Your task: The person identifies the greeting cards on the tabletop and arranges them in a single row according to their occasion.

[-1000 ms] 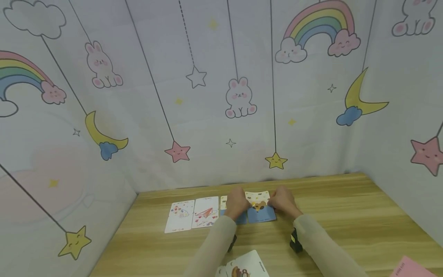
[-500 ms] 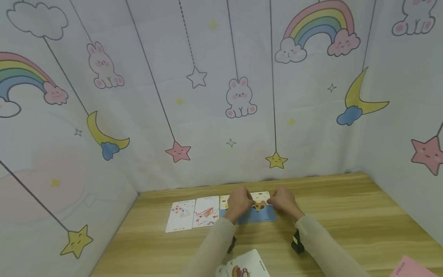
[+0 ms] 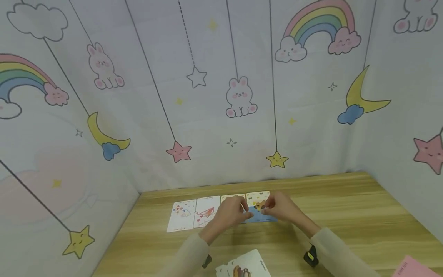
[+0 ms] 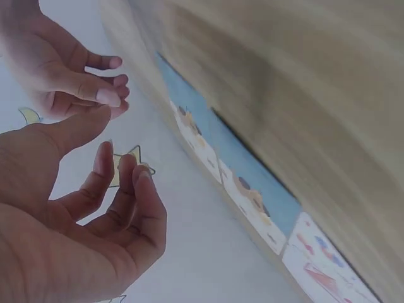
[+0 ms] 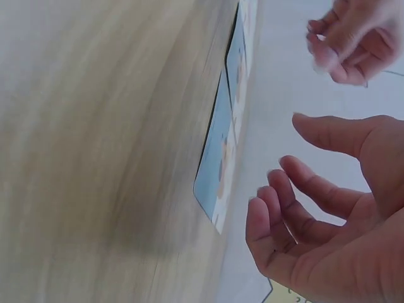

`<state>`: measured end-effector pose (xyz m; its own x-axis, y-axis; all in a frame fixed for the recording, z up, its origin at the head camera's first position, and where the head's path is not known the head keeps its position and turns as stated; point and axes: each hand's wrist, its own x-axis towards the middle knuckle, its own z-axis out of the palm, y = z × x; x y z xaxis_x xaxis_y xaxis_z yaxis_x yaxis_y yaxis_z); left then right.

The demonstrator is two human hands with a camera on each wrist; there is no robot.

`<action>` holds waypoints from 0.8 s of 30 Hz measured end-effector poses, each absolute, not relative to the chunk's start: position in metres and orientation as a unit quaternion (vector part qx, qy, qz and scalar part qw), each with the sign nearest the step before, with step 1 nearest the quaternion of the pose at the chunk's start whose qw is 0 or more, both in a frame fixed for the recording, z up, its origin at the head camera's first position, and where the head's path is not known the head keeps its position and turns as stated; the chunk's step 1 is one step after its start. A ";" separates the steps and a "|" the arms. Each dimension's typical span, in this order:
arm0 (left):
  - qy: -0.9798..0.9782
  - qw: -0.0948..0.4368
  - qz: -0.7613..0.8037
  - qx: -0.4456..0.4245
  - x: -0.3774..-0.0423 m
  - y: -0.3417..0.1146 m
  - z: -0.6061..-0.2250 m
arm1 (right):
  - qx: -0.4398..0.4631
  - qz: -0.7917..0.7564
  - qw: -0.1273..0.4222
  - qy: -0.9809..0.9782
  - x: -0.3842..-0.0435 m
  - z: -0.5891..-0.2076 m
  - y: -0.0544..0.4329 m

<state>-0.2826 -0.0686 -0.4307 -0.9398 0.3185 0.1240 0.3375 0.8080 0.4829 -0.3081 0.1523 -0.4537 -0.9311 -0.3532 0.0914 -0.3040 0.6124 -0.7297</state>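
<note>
Four-in-a-row style, several printed cards lie flat edge to edge along the back of the table. Leftmost is a white card with flowers (image 3: pixel 181 216), then a white card with a red paper plane (image 3: pixel 205 215). Beside them lie two blue-and-cream cards with a brown animal: the inner blue-and-cream card (image 4: pixel 255 189) and the end blue-and-cream card (image 3: pixel 261 216). My left hand (image 3: pixel 230 213) hovers over the inner one, hiding much of it. My right hand (image 3: pixel 284 209) is above the end one. Both hands have loosely bent fingers, thumbs apart, nothing held.
Near the front edge lie overlapping white cards (image 3: pixel 254 265) with a brown cartoon picture. A pink flat item (image 3: pixel 412 268) sits at the front right corner. White fabric walls (image 3: pixel 207 115) with printed rainbows, stars and rabbits stand behind and beside the wooden table (image 3: pixel 346 215).
Earlier, both hands were at the end card's side edges, fingertips on it. Now they have come off it and drawn back toward the front, with the wrists spread wider. The cards stay in line.
</note>
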 end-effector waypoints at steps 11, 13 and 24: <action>-0.943 -0.052 -0.269 -0.189 -0.222 -0.100 -0.455 | -0.270 -0.391 0.092 0.875 -0.268 -0.460 0.163; -0.948 -0.056 -0.249 -0.189 -0.212 -0.104 -0.464 | -0.282 -0.385 0.109 0.872 -0.260 -0.463 0.163; -0.952 -0.064 -0.095 -0.282 -0.185 -0.126 -0.498 | -0.361 -0.259 0.091 0.891 -0.220 -0.474 0.149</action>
<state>-0.1847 -0.1258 -0.4983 -0.8327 0.5496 -0.0674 0.5254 0.8226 0.2175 -0.2196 0.1486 -0.4738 -0.7224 -0.6910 0.0246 -0.5964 0.6047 -0.5279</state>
